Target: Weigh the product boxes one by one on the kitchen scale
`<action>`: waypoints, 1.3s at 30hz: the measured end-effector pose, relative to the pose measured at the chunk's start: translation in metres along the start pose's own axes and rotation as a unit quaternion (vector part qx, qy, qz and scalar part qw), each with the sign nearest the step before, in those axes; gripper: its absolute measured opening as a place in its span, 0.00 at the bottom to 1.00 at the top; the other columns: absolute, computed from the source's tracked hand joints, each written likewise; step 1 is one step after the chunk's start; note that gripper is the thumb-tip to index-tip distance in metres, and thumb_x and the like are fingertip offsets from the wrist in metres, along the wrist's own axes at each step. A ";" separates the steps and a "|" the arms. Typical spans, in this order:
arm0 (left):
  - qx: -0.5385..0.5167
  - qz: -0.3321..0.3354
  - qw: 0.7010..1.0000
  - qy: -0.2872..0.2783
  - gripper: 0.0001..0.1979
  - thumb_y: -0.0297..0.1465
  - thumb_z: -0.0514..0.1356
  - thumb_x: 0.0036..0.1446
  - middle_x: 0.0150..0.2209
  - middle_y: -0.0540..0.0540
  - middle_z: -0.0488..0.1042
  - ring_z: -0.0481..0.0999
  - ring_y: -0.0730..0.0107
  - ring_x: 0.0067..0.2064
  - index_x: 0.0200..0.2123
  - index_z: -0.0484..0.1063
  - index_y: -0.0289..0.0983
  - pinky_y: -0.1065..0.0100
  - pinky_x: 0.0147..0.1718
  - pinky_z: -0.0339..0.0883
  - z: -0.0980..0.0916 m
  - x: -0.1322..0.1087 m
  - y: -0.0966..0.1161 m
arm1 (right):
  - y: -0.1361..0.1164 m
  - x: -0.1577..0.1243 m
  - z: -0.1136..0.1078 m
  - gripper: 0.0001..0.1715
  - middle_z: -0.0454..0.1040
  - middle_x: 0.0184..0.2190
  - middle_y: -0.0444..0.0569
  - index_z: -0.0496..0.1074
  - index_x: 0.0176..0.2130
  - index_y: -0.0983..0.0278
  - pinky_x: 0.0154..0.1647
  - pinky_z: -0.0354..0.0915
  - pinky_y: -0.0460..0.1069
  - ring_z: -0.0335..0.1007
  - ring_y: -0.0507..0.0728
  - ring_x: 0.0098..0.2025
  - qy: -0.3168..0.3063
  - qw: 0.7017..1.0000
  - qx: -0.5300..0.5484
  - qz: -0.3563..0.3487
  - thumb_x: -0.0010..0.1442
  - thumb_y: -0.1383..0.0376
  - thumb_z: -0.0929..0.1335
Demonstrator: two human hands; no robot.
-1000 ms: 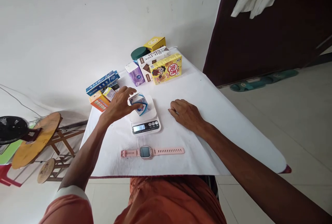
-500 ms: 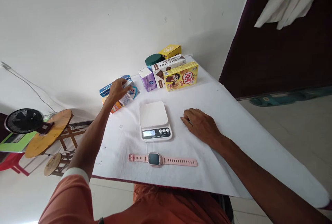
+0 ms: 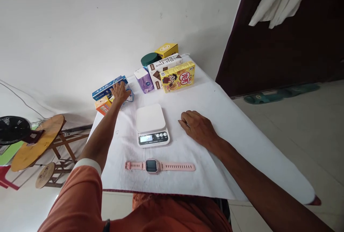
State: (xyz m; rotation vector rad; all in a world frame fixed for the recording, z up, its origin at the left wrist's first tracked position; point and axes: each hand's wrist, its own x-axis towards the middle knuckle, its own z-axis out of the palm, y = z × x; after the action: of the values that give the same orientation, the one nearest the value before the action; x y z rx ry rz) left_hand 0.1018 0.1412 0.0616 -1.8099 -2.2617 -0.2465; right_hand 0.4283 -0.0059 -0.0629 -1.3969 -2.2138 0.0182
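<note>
My left hand [image 3: 120,93] reaches to the far left of the table, fingers spread over a group of small boxes. Under and behind its fingertips lies a long blue box [image 3: 103,90]. An orange box [image 3: 103,105] is at its wrist side, and a white-and-blue pack [image 3: 131,96], partly hidden, is by the thumb. Loosely curled, my right hand [image 3: 198,127] rests on the cloth with nothing visible in it. Between the hands stands a white kitchen scale [image 3: 151,118], its plate bare and display lit. A pink smartwatch [image 3: 152,165] lies stretched out in front of it.
Behind the scale stand a yellow snack box [image 3: 178,77], a white carton [image 3: 165,68], a purple tissue pack [image 3: 144,80], a green-lidded jar [image 3: 149,59] and another yellow box [image 3: 167,50]. A black fan [image 3: 14,130] sits on a wooden table [image 3: 40,142] at left.
My left hand has shifted from the white-and-blue pack toward the long blue box, fingers more spread. The pack now sits lower beside the hand. My right hand stays put; the view has turned slightly right.
</note>
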 end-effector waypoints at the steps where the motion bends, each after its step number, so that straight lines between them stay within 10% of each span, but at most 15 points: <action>1: -0.004 0.000 1.000 0.002 0.26 0.37 0.63 0.55 0.61 0.27 0.71 0.66 0.32 0.65 0.57 0.72 0.39 0.41 0.59 0.60 0.001 -0.002 0.001 | 0.000 0.000 -0.001 0.09 0.75 0.34 0.51 0.68 0.35 0.61 0.37 0.58 0.51 0.69 0.59 0.39 -0.002 1.000 -0.002 0.001 0.70 0.67 0.65; 15: -0.018 0.099 0.995 0.018 0.38 0.42 0.66 0.58 0.66 0.28 0.64 0.63 0.37 0.68 0.67 0.61 0.36 0.46 0.63 0.59 -0.004 0.007 0.024 | -0.001 0.001 0.000 0.09 0.76 0.35 0.50 0.68 0.35 0.61 0.38 0.60 0.51 0.70 0.59 0.40 0.007 1.000 -0.002 -0.002 0.70 0.67 0.66; 21: -0.061 0.115 0.988 -0.084 0.58 0.50 0.72 0.48 0.73 0.25 0.53 0.55 0.33 0.73 0.73 0.48 0.35 0.42 0.67 0.53 0.000 0.051 0.063 | 0.000 -0.001 0.001 0.07 0.76 0.36 0.49 0.69 0.36 0.61 0.39 0.61 0.51 0.70 0.59 0.40 0.011 1.000 -0.007 -0.009 0.70 0.68 0.67; 27: -0.086 0.079 0.981 -0.156 0.58 0.52 0.76 0.38 0.69 0.27 0.60 0.61 0.34 0.70 0.68 0.57 0.37 0.42 0.64 0.60 -0.004 0.076 0.077 | -0.001 -0.001 0.000 0.06 0.76 0.37 0.49 0.70 0.38 0.61 0.39 0.62 0.51 0.71 0.58 0.41 0.007 1.000 -0.011 -0.003 0.70 0.68 0.68; 35: -0.127 0.101 0.986 0.050 0.51 0.40 0.79 0.37 0.61 0.31 0.65 0.65 0.34 0.64 0.62 0.61 0.35 0.43 0.60 0.65 -0.054 0.044 0.054 | -0.004 0.002 -0.006 0.06 0.76 0.37 0.51 0.71 0.38 0.62 0.39 0.60 0.51 0.70 0.60 0.42 -0.014 1.000 -0.016 0.001 0.71 0.67 0.66; 39: -0.145 0.169 0.973 0.061 0.50 0.39 0.80 0.37 0.59 0.36 0.66 0.66 0.37 0.64 0.62 0.62 0.39 0.43 0.61 0.65 -0.095 -0.001 0.035 | -0.005 0.002 -0.005 0.08 0.76 0.36 0.52 0.71 0.37 0.62 0.39 0.59 0.51 0.69 0.60 0.42 -0.011 1.000 -0.014 0.001 0.71 0.67 0.65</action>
State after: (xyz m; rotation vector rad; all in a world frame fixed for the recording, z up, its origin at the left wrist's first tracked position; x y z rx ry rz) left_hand 0.1435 0.1222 0.1523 -2.2195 -1.8710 -0.6327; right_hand 0.4260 -0.0079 -0.0559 -1.4202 -2.2403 0.0028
